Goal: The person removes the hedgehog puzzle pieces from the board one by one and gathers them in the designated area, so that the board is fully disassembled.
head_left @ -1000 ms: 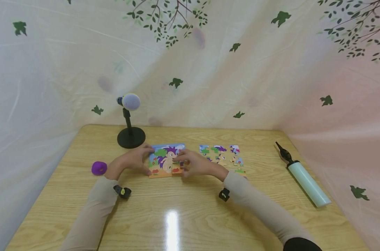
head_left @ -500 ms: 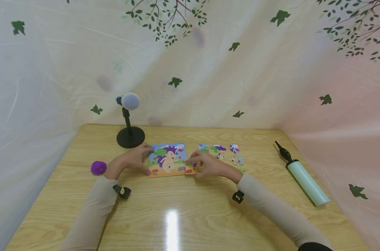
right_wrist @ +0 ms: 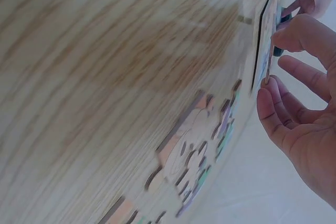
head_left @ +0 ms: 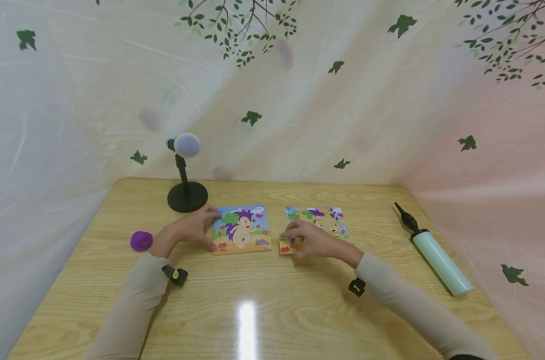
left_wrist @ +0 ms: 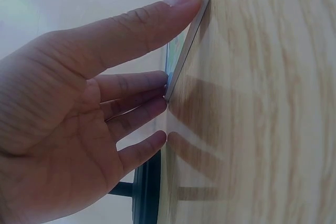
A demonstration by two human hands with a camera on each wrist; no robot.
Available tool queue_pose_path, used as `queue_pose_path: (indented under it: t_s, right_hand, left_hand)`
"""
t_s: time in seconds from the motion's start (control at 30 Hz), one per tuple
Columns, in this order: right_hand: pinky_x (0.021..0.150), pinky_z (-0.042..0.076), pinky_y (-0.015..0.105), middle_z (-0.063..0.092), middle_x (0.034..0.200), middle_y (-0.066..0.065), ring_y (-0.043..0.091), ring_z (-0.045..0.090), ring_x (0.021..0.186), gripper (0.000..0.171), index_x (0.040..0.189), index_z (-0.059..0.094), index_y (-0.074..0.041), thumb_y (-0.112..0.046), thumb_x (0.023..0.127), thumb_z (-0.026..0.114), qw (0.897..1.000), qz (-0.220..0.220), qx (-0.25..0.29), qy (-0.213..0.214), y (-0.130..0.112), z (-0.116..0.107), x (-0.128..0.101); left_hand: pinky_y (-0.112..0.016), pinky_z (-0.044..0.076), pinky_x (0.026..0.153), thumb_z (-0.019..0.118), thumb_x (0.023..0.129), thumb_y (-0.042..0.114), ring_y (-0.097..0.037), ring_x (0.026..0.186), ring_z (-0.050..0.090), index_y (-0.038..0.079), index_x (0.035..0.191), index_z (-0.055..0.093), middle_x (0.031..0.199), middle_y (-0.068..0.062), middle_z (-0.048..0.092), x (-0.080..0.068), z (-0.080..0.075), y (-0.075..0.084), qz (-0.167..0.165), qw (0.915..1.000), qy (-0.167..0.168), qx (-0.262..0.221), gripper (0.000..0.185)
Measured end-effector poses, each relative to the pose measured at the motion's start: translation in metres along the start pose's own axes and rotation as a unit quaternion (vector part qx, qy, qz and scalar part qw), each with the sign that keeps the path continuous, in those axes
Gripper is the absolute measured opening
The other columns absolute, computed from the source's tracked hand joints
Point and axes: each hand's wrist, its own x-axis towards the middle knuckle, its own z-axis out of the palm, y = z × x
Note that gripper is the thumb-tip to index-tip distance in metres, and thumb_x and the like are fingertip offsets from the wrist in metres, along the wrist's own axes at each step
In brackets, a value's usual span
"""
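A flat picture board (head_left: 241, 231) showing a purple-haired cartoon hedgehog lies in the middle of the table. My left hand (head_left: 192, 229) is at its left edge. The thumb touches the near left corner, and the fairly straight fingertips (left_wrist: 157, 106) meet the edge farther back. Just right of the board, my right hand (head_left: 315, 240) pinches a puzzle piece (head_left: 286, 248) with orange and red on it. In the right wrist view, that piece shows as a thin edge between thumb and fingers. Several loose puzzle pieces (head_left: 336, 213) lie beyond the right hand, partly hidden by it.
A black round-based stand (head_left: 187, 197) with a pale round head stands behind the left hand. A purple ring-shaped object (head_left: 141, 241) lies left of the left wrist. A pale green hand pump (head_left: 442, 264) with a black nozzle lies at the right. Printed fabric hangs behind the table.
My right hand has moved right from over the board, carrying the puzzle piece off its right side. More of the board's picture shows. My left hand has stayed at the left edge.
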Motion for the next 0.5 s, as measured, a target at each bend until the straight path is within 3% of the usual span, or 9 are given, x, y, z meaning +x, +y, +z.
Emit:
queue_pose_path:
  t_s: [0.17, 0.5]
  right_hand:
    - [0.081, 0.057, 0.033, 0.058, 0.129, 0.016, 0.026, 0.06, 0.105, 0.052, 0.133, 0.066, -0.001, -0.004, 0.082, 0.076, 1.0, -0.009, -0.004, -0.003, 0.005, -0.001, -0.008]
    - [0.076, 0.052, 0.024, 0.058, 0.134, 0.016, 0.022, 0.059, 0.098, 0.053, 0.135, 0.065, -0.004, -0.006, 0.084, 0.076, 1.0, 0.01, -0.01, -0.008, 0.012, -0.002, -0.018]
  left_hand:
    - [-0.061, 0.035, 0.118, 0.093, 0.071, 0.026, -0.044, 0.135, 0.042, -0.007, 0.143, 0.051, 0.144, -0.025, 0.044, 0.0, 0.0, 0.0, -0.005, 1.0, -0.004, 0.0, 0.09]
    - [-0.06, 0.034, 0.119, 0.093, 0.071, 0.028, -0.045, 0.137, 0.042, -0.006, 0.143, 0.051, 0.146, -0.026, 0.043, 0.0, 0.0, -0.002, -0.007, 1.0, -0.006, 0.0, 0.091]
